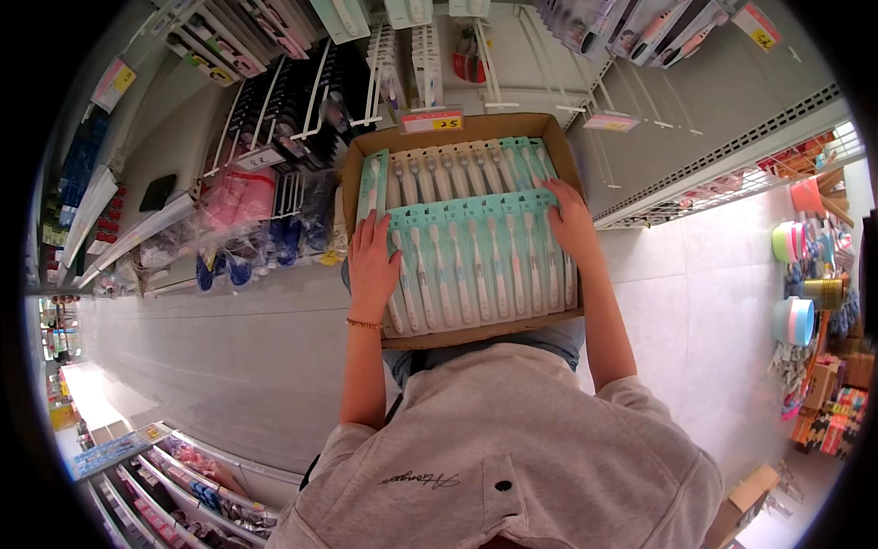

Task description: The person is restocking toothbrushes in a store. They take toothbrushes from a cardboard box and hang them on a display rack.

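A cardboard box (473, 340) full of packaged toothbrushes rests at my lap, close to the pegboard rack. A front row of toothbrushes in mint-green packs (480, 267) covers its lower half; behind it stand toothbrushes in beige packs (446, 175), with more mint ones at the right. One separate mint toothbrush pack (372, 182) leans at the box's upper left. My left hand (373, 264), with a beaded bracelet at the wrist, lies on the row's left end. At its right end my right hand (571, 223) touches the upper corner. Their fingertips partly rest among the packs, so the grip is unclear.
White peg hooks (319, 103) with hanging packs project from the rack behind the box. A black phone-like object (158, 193) lies on the shelf at left. A wire-mesh shelf edge (720, 165) runs along the right. Low shelves (199, 480) stand behind at lower left.
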The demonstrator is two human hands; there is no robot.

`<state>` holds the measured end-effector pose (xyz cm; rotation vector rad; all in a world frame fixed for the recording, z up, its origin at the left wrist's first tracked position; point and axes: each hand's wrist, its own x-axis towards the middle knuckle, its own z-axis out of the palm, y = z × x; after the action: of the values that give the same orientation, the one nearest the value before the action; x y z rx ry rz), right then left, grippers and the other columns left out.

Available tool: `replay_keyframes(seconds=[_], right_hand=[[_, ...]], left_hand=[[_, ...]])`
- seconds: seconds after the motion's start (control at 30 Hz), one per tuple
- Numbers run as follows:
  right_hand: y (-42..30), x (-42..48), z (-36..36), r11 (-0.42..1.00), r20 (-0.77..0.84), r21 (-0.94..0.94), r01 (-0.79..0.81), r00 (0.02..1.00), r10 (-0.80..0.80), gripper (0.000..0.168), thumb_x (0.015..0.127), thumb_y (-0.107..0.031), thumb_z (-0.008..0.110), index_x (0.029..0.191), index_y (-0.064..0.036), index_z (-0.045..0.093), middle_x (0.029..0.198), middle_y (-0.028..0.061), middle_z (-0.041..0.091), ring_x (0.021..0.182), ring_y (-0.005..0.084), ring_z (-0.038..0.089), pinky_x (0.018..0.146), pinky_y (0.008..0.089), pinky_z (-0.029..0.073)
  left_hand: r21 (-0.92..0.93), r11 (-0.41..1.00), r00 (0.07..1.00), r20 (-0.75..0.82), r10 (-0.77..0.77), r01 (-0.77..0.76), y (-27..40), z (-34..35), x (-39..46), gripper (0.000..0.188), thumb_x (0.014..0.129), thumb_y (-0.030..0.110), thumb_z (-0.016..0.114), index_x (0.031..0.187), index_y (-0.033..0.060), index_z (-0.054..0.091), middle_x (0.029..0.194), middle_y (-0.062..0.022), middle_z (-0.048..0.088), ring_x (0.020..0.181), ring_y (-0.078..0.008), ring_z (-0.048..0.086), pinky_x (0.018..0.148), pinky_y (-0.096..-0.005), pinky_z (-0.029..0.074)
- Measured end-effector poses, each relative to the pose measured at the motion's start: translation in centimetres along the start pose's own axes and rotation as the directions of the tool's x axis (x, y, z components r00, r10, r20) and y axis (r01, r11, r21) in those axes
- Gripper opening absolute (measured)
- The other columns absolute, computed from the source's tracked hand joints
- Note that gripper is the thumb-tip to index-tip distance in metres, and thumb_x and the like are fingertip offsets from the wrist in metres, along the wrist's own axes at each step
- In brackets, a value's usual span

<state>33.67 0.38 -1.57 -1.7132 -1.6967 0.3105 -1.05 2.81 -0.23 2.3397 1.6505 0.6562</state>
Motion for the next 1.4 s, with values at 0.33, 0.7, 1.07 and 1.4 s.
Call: replay_keyframes(seconds=[0.33, 0.7, 1.07, 1.4], right_hand=[[2.1, -0.5, 1.1, 0.997, 0.050, -0.073, 0.001, 0.999, 0.003, 0.043, 0.077, -0.006, 0.057, 0.120, -0.003, 0.054, 0.129, 0.0224, 0.050, 0.121, 0.0398, 0.045, 0.100, 0.0469, 0.038], [1.6, 3.5, 0.1, 0.963, 0.355, -0.269, 0.016, 0.931, 0.083, 0.038, 0.075, -0.023, 0.067, 0.109, -0.005, 0.062, 0.109, 0.0159, 0.061, 0.106, 0.0352, 0.055, 0.089, 0.0468, 0.043], [5.2, 7.9, -1.9, 1.000, 0.517, 0.031, -0.005, 0.856, -0.011, 0.030, 0.073, -0.026, 0.071, 0.091, -0.002, 0.069, 0.086, 0.0183, 0.066, 0.081, 0.0335, 0.063, 0.074, 0.0400, 0.048], [-2.3, 7.4, -10.6, 0.972, 0.455, 0.126, -0.200, 0.882, 0.122, 0.024, 0.079, -0.014, 0.069, 0.097, 0.002, 0.067, 0.079, 0.0060, 0.066, 0.071, 0.0107, 0.056, 0.064, 0.0260, 0.045]], left_hand=[[-0.069, 0.990, 0.989, 0.073, 0.131, -0.126, 2.3, -1.0, -1.4, 0.042, 0.069, 0.001, 0.066, 0.110, 0.0086, 0.059, 0.128, -0.0046, 0.049, 0.115, -0.0306, 0.048, 0.089, -0.0418, 0.044], [0.046, 0.991, 0.968, 0.223, 0.112, -0.126, 6.6, 0.6, -7.0, 0.048, 0.066, 0.004, 0.069, 0.112, 0.0089, 0.058, 0.117, -0.0053, 0.046, 0.109, -0.0290, 0.045, 0.086, -0.0407, 0.046], [-0.095, 0.982, 0.922, 0.337, 0.189, -0.166, 6.4, -0.3, -6.7, 0.041, 0.071, 0.011, 0.068, 0.111, 0.0098, 0.059, 0.120, -0.0061, 0.050, 0.110, -0.0315, 0.047, 0.088, -0.0421, 0.046], [-0.135, 0.976, 0.910, 0.356, 0.211, -0.173, 6.5, 0.0, -6.9, 0.040, 0.073, 0.011, 0.068, 0.112, 0.0094, 0.059, 0.121, -0.0057, 0.051, 0.111, -0.0295, 0.047, 0.087, -0.0398, 0.047]])
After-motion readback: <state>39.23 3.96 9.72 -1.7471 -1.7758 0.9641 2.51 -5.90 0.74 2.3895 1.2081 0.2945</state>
